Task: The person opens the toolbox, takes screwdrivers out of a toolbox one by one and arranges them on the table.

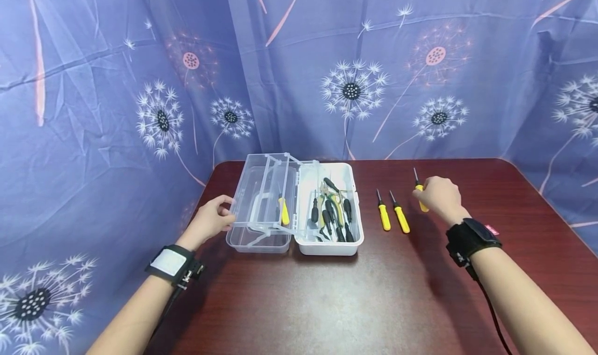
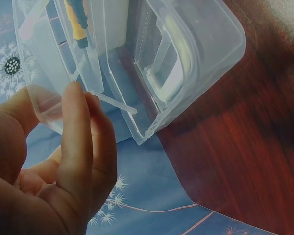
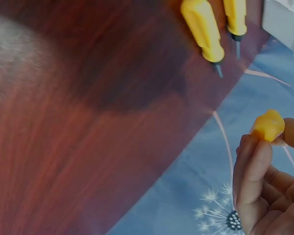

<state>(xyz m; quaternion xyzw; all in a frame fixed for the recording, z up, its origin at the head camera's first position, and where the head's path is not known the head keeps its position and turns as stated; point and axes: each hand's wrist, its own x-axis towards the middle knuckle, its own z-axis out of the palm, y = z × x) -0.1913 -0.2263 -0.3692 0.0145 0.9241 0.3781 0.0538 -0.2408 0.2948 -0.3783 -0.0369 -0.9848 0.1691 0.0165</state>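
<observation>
At the left end of the toolbox, my left hand (image 1: 213,218) pinches the edge of its clear fold-out tray (image 2: 44,105) between thumb and fingers. A yellow-handled screwdriver (image 1: 284,211) lies in that tray. The toolbox's white base (image 1: 329,248) holds pliers (image 1: 335,202) and several black-handled screwdrivers (image 1: 347,209). Off to the right, my right hand (image 1: 440,196) pinches a yellow screwdriver (image 1: 422,205), its shaft pointing away from me. In the right wrist view only the end of its handle (image 3: 269,125) shows between my fingers. Two yellow screwdrivers (image 1: 384,217) (image 1: 401,219) lie on the table left of this hand.
Everything stands on a dark red wooden table (image 1: 317,303). Blue curtain cloth (image 1: 299,85) with dandelion prints hangs behind the table and along its left side. Under the raised tray lies the clear lid (image 1: 259,246), opened out to the left of the base.
</observation>
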